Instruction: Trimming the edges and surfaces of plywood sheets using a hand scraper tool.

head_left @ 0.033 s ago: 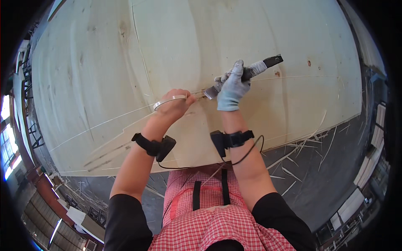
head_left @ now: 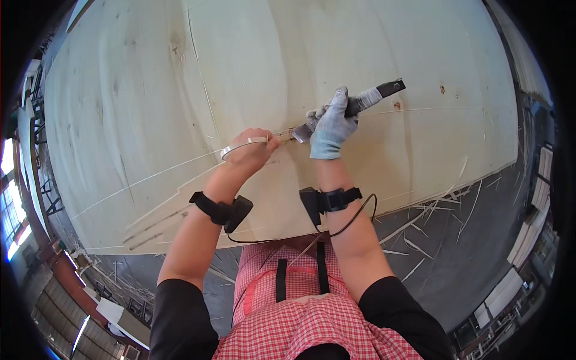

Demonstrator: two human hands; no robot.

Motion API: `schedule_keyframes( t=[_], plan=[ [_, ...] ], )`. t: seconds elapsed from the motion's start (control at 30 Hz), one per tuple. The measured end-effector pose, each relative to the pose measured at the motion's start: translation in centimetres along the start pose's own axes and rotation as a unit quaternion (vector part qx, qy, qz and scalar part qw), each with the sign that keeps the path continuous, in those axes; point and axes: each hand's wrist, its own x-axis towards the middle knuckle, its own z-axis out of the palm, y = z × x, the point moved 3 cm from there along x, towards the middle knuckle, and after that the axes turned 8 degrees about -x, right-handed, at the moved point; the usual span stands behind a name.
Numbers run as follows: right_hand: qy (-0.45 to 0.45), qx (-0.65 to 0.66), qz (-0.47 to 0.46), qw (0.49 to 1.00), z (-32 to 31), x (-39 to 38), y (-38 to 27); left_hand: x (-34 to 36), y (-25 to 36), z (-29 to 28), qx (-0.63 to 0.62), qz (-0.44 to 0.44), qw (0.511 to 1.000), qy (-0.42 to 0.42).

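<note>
A pale wood veneer sheet spreads out in front of me. My bare left hand, with a bangle at its wrist, is closed on a thin veneer strip, which trails to the lower left with brown streaks on it. Just to the right, my gloved right hand grips a flat-bladed knife whose dark handle is partly wrapped in white. The knife's blade points left and meets the veneer at a small brown split near my left fingertips. My left fingertips are partly hidden.
Thin wood splinters hang over the sheet's near right edge and lie scattered on the dark surface below. Stacked pale boards stand at the far right. A cable loops from the black band on my right forearm.
The lower left end of the veneer strip has shifted slightly to the right. My right forearm has moved a touch left; both hands keep their grips.
</note>
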Motion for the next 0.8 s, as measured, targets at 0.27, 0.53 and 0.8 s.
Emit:
schedule_keyframes(
  t=[0.27, 0.53, 0.8],
  plan=[
    [0.165, -0.019, -0.132, 0.977, -1.4, -1.1, 1.6, 1.2, 4.9, -2.0, 0.152, 0.282, 0.947, 0.001],
    [0.075, 0.015, -0.07, 0.995, -2.3, -0.2, 0.8, -1.6, 5.1, -5.8, 0.293, 0.185, 0.904, -0.249],
    [-0.237, -0.125, 0.08, 0.96, -6.6, -4.9, -1.1, -7.1, -1.0, -1.9, -0.148, 0.058, 0.958, -0.238]
  ],
)
